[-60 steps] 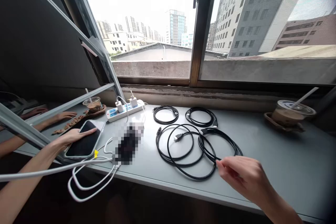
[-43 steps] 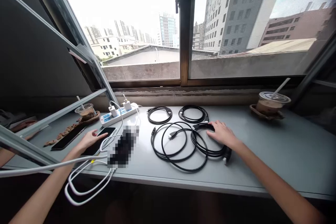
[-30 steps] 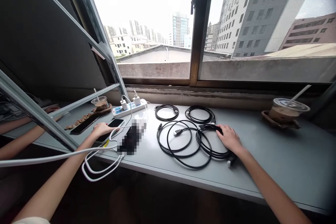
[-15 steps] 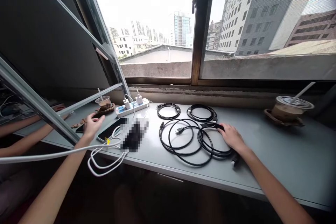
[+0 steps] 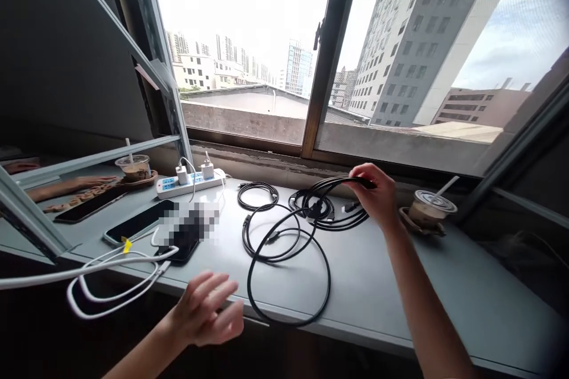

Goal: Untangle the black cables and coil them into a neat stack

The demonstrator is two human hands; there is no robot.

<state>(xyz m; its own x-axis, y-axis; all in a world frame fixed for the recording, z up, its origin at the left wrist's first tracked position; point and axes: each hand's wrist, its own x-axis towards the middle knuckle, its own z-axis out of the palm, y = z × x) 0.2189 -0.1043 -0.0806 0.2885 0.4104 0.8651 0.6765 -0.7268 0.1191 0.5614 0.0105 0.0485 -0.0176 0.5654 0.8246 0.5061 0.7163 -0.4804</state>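
My right hand (image 5: 376,192) grips a looped bundle of black cable (image 5: 342,226), lifting its upper strands off the desk. One long loop hangs from it toward the front edge, and a plug end dangles near the middle. My left hand (image 5: 208,311) is in the air at the desk's front edge, fingers loosely bent and apart, with nothing in them. Another coiled black cable (image 5: 258,198) lies behind, by the window. Beside it, partly hidden by the raised bundle, is a further coil (image 5: 296,198). A looser black cable (image 5: 244,240) lies in front of these.
To the left are a white power strip (image 5: 191,185) with chargers, a phone (image 5: 137,222), white cords (image 5: 89,302) and a metal frame (image 5: 102,157). Drink cups stand at the left (image 5: 137,170) and right (image 5: 427,207). Another person's hand (image 5: 89,183) rests behind the frame.
My right hand has raised the black cable bundle from the desk. My left hand has come from beside the phones at the left to the front edge. The view has shifted right.
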